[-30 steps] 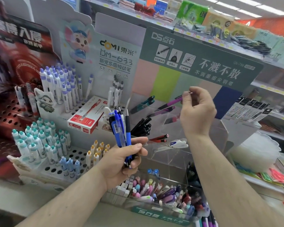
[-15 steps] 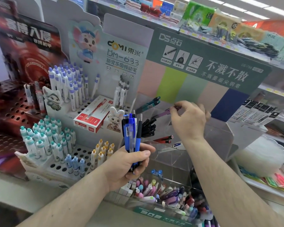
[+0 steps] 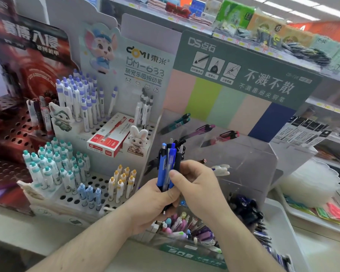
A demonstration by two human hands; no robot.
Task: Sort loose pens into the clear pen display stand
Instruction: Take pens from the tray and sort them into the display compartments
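A stationery shop: branded pen display racks [image 3: 98, 122] below stocked shelves [image 3: 234, 22] with price tags.

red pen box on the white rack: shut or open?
Shut. The red pen box lies flat on the white perforated rack, its end flap closed and no pens sticking out.

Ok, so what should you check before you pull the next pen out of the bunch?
1. Bunch of pens held firmly: ok, the left hand grips it upright.
2. Right hand on one pen only: cannot tell, its fingers touch the bunch but the pinch is hidden.
3. Room in the clear pen display stand: ok, the upper slots hold only a few pens each.
4. Matching slot for a blue pen: cannot tell, the teal pens, purple pens and red pens show, no blue slot.
5. Path to the stand: ok, nothing stands between.
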